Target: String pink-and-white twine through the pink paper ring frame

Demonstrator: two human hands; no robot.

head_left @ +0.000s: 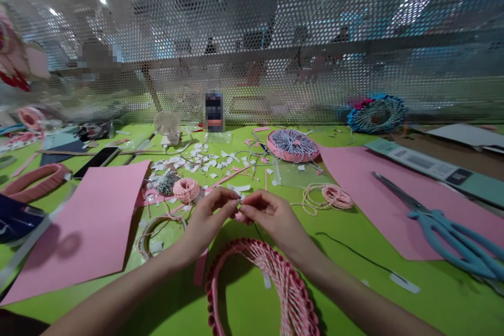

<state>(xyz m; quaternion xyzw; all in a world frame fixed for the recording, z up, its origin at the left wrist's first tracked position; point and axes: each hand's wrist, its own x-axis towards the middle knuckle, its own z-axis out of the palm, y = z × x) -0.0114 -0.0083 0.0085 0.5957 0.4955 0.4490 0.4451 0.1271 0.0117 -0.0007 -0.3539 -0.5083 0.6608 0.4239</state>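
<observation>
My left hand (pixel 210 218) and my right hand (pixel 273 215) meet at the middle of the green table, thumbs and forefingers pinched together. Whatever lies between the fingertips is too small to make out; a bit of pink shows beneath them. A thin dark cord (pixel 258 231) hangs below my right hand. Nearest me is a pink ring woven with pink-and-white string (pixel 289 278), its lower part cut off by the frame. Left of my hands sit a ball of pink-and-white string (pixel 186 190), a grey-and-white string ball (pixel 165 182) and a roll of tape (pixel 147 236).
Pink sheets flank my arms, one at left (pixel 98 220) and one at right (pixel 378 194) under blue-handled scissors (pixel 441 226). White paper scraps (pixel 200 160), a round string-wound piece (pixel 293 145) and a phone (pixel 96 163) lie farther back. A perforated metal screen (pixel 252 37) closes off the far side.
</observation>
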